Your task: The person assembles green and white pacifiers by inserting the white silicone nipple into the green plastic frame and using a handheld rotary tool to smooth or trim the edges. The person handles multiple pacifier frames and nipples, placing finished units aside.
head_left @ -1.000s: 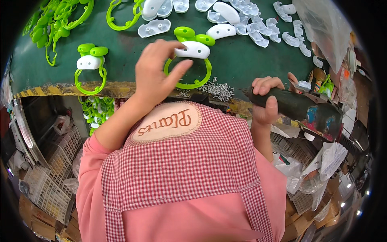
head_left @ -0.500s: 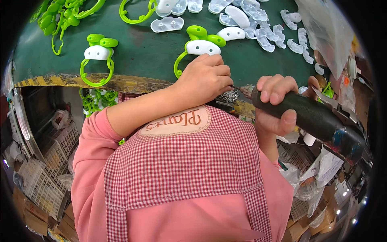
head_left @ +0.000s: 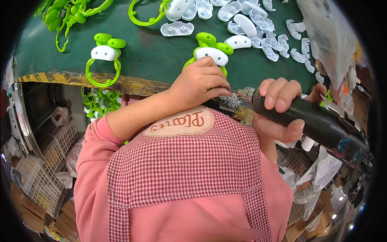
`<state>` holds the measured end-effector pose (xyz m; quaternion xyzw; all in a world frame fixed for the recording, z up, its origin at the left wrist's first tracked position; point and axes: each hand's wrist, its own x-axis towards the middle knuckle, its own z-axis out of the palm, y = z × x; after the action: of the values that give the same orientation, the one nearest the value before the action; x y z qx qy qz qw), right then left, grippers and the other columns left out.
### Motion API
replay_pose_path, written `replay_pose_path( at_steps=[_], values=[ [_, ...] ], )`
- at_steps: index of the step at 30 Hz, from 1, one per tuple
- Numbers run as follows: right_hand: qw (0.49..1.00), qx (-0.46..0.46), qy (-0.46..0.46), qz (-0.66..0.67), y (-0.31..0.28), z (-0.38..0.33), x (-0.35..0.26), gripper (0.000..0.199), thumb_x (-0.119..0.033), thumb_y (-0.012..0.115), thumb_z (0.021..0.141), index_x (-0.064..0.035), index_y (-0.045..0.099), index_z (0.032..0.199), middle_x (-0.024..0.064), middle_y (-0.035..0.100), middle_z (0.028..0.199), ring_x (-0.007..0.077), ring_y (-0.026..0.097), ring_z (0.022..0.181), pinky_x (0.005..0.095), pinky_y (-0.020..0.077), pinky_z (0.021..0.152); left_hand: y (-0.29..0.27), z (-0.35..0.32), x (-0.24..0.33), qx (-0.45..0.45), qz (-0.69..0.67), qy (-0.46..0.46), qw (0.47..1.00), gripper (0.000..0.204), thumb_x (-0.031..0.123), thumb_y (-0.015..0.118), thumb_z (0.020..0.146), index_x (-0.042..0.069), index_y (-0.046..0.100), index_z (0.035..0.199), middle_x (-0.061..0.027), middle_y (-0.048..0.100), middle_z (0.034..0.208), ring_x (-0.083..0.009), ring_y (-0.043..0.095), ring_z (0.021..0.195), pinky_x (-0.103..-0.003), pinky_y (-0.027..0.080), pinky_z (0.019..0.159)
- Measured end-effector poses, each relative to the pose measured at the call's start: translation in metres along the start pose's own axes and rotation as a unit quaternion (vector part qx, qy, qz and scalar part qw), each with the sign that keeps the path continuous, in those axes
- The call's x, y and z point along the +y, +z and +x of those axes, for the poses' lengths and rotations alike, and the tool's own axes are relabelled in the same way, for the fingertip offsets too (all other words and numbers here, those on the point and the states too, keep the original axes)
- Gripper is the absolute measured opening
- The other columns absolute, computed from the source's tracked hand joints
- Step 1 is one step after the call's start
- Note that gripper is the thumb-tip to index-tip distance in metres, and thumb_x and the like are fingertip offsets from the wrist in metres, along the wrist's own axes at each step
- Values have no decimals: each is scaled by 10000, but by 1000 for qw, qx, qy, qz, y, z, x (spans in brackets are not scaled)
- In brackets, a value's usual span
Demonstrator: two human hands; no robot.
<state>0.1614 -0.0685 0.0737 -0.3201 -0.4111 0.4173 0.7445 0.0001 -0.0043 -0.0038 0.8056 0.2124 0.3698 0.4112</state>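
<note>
My right hand (head_left: 278, 108) is wrapped round a black electric screwdriver (head_left: 306, 121), its metal nose pointing left. The fingers of my left hand (head_left: 201, 82) are closed, thumb and fingertips pinched just in front of that nose; what they hold is hidden. Small silver screws (head_left: 230, 100) lie heaped below the nose at the table edge. Just beyond my left hand lies a green ring-shaped piece (head_left: 206, 38) with two rounded green ends and a white two-holed cover (head_left: 212, 55) on it, partly hidden by the hand. To the left rests a similar green ring (head_left: 103, 83) with its white cover (head_left: 103, 53).
Loose white covers (head_left: 176, 28) are scattered over the back of the green table (head_left: 149, 52). Green rings and parts (head_left: 52, 20) pile up at back left. A clear plastic bag (head_left: 328, 32) hangs at the right. Beneath the worn edge, more green parts (head_left: 102, 101) and crates (head_left: 38, 185) stand.
The view has shifted, so the table things sit further right. The green ring piece by my left hand has tilted slightly. My left fingertips and the screwdriver nose are closer together.
</note>
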Motion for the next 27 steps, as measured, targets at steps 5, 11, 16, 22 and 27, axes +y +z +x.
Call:
replay_pose_path(
  at_steps=[5,11,16,22,27],
  values=[
    [1000,-17,4,18,2,5,0,826,-424,739,820,-264,235,1455,30,553,777,172,553,658,370,464,696,-2,-2,-3,-1,-25,-21,999,177,191,824,641,95,706,732,7,647,744,-194,560,753,-327,486,671],
    [1000,-22,3,3,5,6,0,828,-426,747,813,-270,251,1457,34,556,778,177,559,661,377,464,703,-14,-8,-3,1,32,-37,999,189,127,833,617,89,716,761,-4,664,749,-189,560,714,-306,476,633],
    [996,-80,-10,-39,1,10,3,727,-469,638,859,-265,294,1466,8,510,804,136,511,681,340,451,716,-13,-9,-1,35,27,-27,999,194,98,832,612,91,724,773,-7,668,744,-187,563,692,-298,472,614],
    [998,-53,-4,-36,10,11,7,886,-482,720,814,-231,191,1479,26,542,793,166,550,682,369,468,718,-17,-2,0,42,113,59,991,210,107,820,612,93,710,790,9,660,781,-179,560,690,-299,471,604],
    [989,-129,12,-72,11,24,6,834,-569,626,859,-237,215,1504,2,510,822,132,507,680,341,458,717,-23,-5,1,19,166,80,983,225,119,809,618,98,701,815,7,654,817,-189,581,726,-302,502,631]
  ],
)
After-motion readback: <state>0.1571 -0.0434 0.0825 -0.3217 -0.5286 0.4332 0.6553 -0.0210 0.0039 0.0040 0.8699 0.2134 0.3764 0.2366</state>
